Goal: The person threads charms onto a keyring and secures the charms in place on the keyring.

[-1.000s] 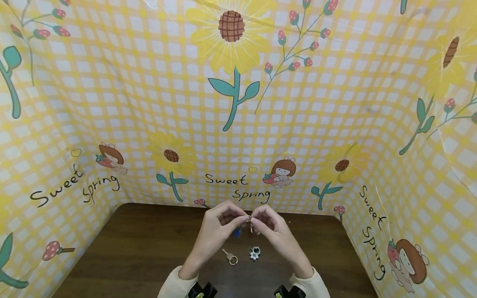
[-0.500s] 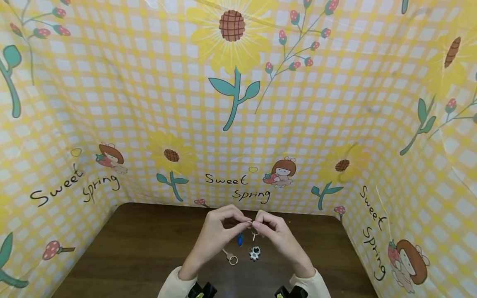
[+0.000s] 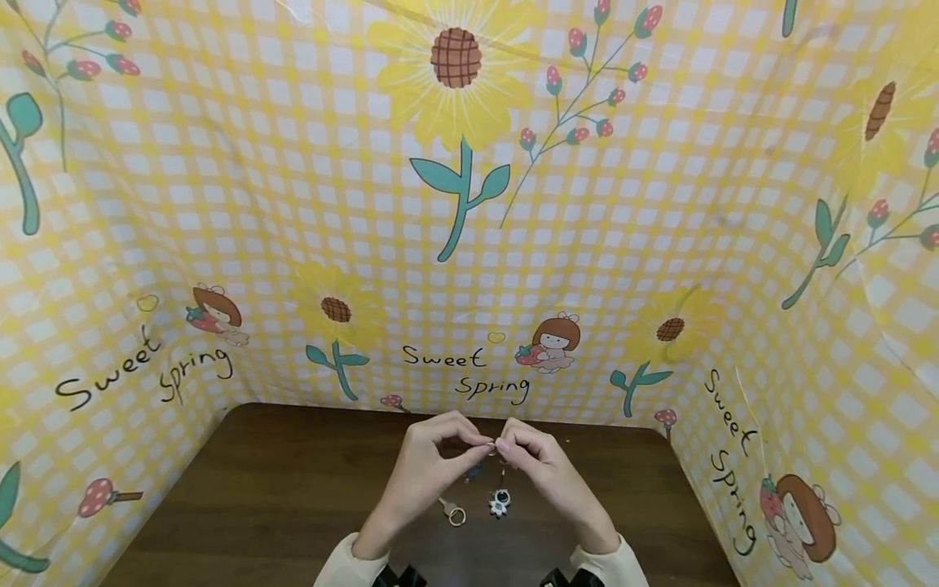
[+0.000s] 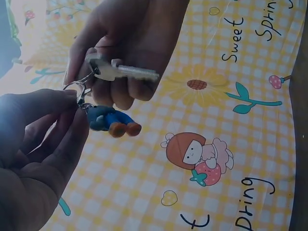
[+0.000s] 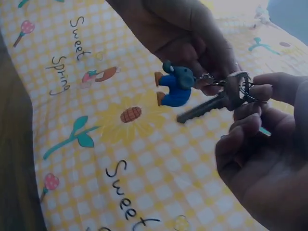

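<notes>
Fingertip to fingertip, my two hands meet above the table in the head view. My left hand (image 3: 428,458) pinches the metal clasp (image 4: 82,92) of an elephant keychain charm. The charm, a blue elephant (image 5: 175,91) with orange feet, dangles from a short chain. My right hand (image 3: 552,466) pinches a metal key ring (image 5: 248,90) between thumb and finger. A silver key (image 4: 127,72) hangs from that ring, beside the elephant. Clasp and ring lie right against each other at the fingertips, which partly cover them.
On the brown table (image 3: 293,489) below the hands lies another key (image 3: 447,507) with its ring. To its right is a white astronaut-like charm (image 3: 500,504). A yellow checked cloth (image 3: 279,204) walls in the back and sides.
Both hands have come slightly lower in the head view, still holding clasp and ring together. The elephant charm showed more clearly half a second ago and is now partly behind the left hand.
</notes>
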A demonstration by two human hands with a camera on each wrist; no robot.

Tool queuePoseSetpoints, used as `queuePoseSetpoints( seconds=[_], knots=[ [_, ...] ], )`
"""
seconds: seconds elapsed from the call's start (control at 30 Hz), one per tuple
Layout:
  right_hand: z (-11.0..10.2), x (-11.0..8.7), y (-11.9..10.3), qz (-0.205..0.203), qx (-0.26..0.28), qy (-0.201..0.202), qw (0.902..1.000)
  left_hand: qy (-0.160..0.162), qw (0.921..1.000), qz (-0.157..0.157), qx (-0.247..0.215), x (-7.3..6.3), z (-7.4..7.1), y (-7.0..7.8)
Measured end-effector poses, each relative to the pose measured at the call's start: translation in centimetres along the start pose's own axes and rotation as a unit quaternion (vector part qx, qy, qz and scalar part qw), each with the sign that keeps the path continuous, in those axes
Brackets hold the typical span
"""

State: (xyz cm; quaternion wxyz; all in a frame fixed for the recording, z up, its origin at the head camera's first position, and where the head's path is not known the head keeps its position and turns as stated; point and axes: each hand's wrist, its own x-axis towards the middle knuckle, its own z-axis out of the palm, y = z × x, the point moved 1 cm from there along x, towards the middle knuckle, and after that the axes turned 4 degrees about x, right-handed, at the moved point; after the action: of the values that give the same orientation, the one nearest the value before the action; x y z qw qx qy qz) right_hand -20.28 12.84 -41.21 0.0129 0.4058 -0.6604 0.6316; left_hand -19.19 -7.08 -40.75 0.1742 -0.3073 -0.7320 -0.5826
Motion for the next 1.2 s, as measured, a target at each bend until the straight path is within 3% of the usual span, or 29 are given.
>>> queuePoseSetpoints(
  seconds=[0.23,0.3,0.47,0.6,0.7,0.9,1.1,1.2],
  knots=[
    [0.10,-0.34,0.42,0.040,0.111,0.037,0.9924,0.003,0.9991,0.021,-0.036,-0.05,0.19,0.15],
    [0.09,-0.29,0.50,0.039,0.103,0.038,0.9932,0.001,0.9994,0.018,-0.031,-0.05,0.13,0.14],
    [-0.21,-0.18,0.54,0.035,0.024,0.016,0.9990,-0.028,0.9995,-0.015,0.000,-0.26,0.04,-0.28],
    [-0.18,-0.22,0.73,0.035,0.006,0.009,0.9993,-0.035,0.9989,-0.026,0.019,-0.38,0.14,-0.35],
    [-0.24,-0.25,0.72,0.033,0.017,0.012,0.9992,-0.026,0.9990,-0.020,0.029,-0.25,0.15,-0.27],
    [-0.27,-0.31,0.70,0.069,0.119,0.014,0.9904,0.003,0.9994,0.005,0.034,-0.06,0.14,0.09],
    [-0.08,0.01,0.84,0.052,0.057,-0.003,0.9970,0.000,0.9993,-0.006,0.036,-0.09,0.04,0.00],
    [-0.03,0.00,0.84,0.050,0.054,-0.002,0.9973,-0.003,0.9993,-0.009,0.035,-0.08,0.05,-0.06]
  ],
)
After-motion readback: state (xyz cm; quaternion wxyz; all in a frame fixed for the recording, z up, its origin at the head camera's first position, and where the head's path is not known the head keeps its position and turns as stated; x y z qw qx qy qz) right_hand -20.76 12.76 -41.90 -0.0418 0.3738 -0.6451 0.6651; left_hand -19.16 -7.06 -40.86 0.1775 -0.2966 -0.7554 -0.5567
